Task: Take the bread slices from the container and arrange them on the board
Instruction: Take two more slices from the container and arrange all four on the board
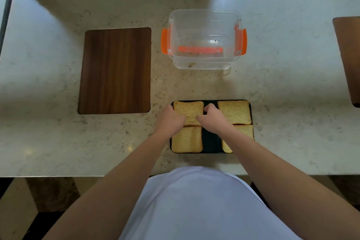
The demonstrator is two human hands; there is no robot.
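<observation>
In the head view, both hands are resting on the far-left bread slice, which is lying flat on the black board close to the person's body. The left hand is sitting at that slice's left edge, its fingers curled onto the near left part of the bread. The right hand is sitting at the slice's right edge, with fingers bent down at the far right corner and the thumb reaching onto the bread's near side. Both hands are touching the slice with curled fingers; whether they are actually pinching it or only pressing on it cannot be told.

Just below the left hand, toward the body, the near-left slice is lying flat on the board. Just right of the right hand, the far-right slice is lying flat. A fourth slice is lying under the right forearm, mostly hidden by it.

Beyond the hands, well apart from them, the clear container with orange clips is standing open on the surface, holding only a small scrap near its front wall. Beyond and to the left of the left hand, a brown wooden board is lying bare on the surface.
</observation>
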